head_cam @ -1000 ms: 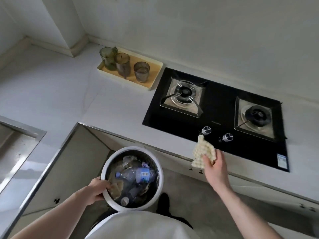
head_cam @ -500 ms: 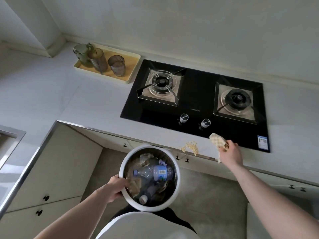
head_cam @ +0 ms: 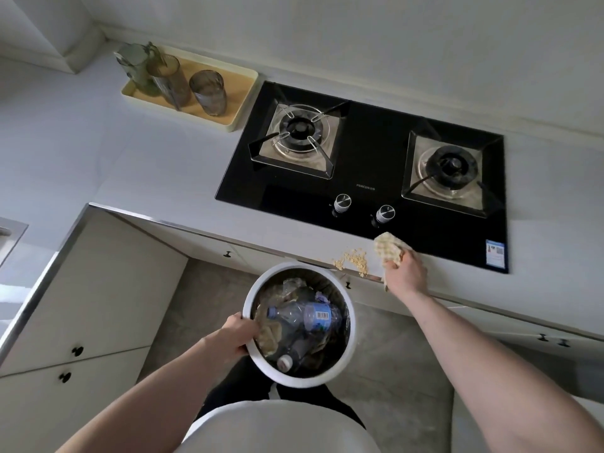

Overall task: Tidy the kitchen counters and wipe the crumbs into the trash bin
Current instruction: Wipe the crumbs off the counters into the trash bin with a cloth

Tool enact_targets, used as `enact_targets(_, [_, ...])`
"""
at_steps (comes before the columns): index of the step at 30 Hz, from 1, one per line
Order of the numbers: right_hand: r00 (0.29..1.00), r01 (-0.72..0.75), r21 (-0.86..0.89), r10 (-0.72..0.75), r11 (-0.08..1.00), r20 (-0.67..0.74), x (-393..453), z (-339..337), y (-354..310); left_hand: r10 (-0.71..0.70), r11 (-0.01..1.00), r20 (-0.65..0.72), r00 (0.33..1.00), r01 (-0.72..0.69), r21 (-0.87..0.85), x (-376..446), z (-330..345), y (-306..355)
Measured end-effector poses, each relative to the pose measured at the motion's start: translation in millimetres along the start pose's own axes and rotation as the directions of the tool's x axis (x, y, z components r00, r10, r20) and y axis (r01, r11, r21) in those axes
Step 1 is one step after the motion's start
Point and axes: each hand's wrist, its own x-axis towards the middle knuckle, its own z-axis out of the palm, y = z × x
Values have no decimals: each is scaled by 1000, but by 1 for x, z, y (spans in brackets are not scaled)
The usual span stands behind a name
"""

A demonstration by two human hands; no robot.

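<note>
Two hands at work: my left hand [head_cam: 236, 335] grips the rim of the trash bin [head_cam: 351, 346] — plastic bottles inside, one barcode-labelled — while my right hand [head_cam: 404, 273] clamps a checked cloth [head_cam: 387, 248] beside crumbs [head_cam: 351, 259] at the surface [head_cam: 137, 165] edge; hob lettering unreadable.

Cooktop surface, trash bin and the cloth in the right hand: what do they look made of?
Cooktop: probably black glass, glossy, mirroring the burners. Trash bin: likely white plastic, smooth with a soft sheen, gripped by the left hand. Cloth: woven fabric, matte, checked yellow and white, bunched in the right hand.
</note>
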Motion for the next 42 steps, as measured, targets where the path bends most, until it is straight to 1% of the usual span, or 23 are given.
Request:
enact_targets(3, [999, 25, 10, -25, 1000, 27, -1, 3, -3, 0, 1000, 26, 1000, 0, 11, 5, 7, 0])
enact_targets(8, [987, 80, 42, -86, 996, 140, -4, 7, -14, 13, 1000, 71, 997, -13, 8, -3, 11, 5])
enact_targets(12, [943, 203, 56, -211, 978, 256, -18, 14, -35, 31, 999, 70, 997, -32, 7, -10, 11, 10])
enact_targets(15, [906, 257, 35, -253, 966, 338, -32, 18, -51, 46, 998, 62, 997, -48, 33, -9, 9, 13])
enact_targets(16, [884, 262, 36, -255, 964, 393, -38, 16, -56, 52, 997, 57, 997, -55, 46, -10, 7, 14])
enact_targets(17, [844, 276, 42, -263, 960, 467, -48, 14, -62, 56, 997, 57, 997, -60, 56, -10, 7, 15])
enact_targets(19, [712, 363, 21, -292, 932, 639, -68, 14, -69, 61, 996, 62, 996, -65, 65, -12, 5, 17])
enact_targets(20, [666, 397, 28, -309, 917, 678, -76, 16, -70, 63, 995, 66, 996, -68, 79, -15, 4, 18])
enact_targets(21, [651, 401, 58, -329, 914, 685, -84, 17, -69, 71, 993, 70, 995, -77, 95, -17, 4, 19])
enact_targets(23, [665, 349, 136, -348, 927, 661, -89, 16, -65, 85, 990, 63, 994, -92, 109, -19, 3, 21])
enact_targets(25, [702, 232, 271, -354, 934, 618, -82, 9, -58, 88, 989, 61, 994, -95, 118, -21, 2, 21])
enact_targets(26, [741, 181, 340, -355, 923, 570, -74, 3, -54, 87, 988, 64, 994, -94, 119, -21, 1, 21])
enact_targets(28, [849, 109, 441, -314, 891, 424, -55, -14, -49, 78, 989, 87, 993, -87, 116, -19, 0, 20])
enact_targets(29, [896, 101, 463, -282, 881, 342, -44, -22, -46, 78, 990, 94, 992, -89, 112, -19, -1, 19])
enact_targets(31, [957, 132, 425, -227, 895, 180, -23, -39, -44, 83, 991, 96, 992, -92, 102, -18, -2, 18])
enact_targets(33, [977, 178, 318, -204, 931, 52, -4, -48, -43, 82, 991, 93, 992, -91, 95, -18, -3, 17])
enact_targets(34, [977, 194, 244, -210, 950, 41, 4, -47, -43, 79, 992, 89, 993, -87, 96, -18, -4, 17])
enact_targets(35, [973, 206, 165, -219, 965, 67, 9, -43, -44, 78, 992, 88, 993, -86, 95, -18, -4, 17])
enact_targets(38, [943, 253, -40, -238, 967, 232, 17, -21, -47, 78, 994, 90, 993, -85, 75, -19, -6, 18])
enact_targets(40, [935, 258, -82, -228, 963, 272, 14, -3, -53, 76, 994, 78, 994, -82, 74, -18, -9, 17])
enact_targets(42, [944, 242, -58, -221, 968, 247, 8, 14, -61, 71, 994, 71, 995, -76, 75, -19, -12, 16])
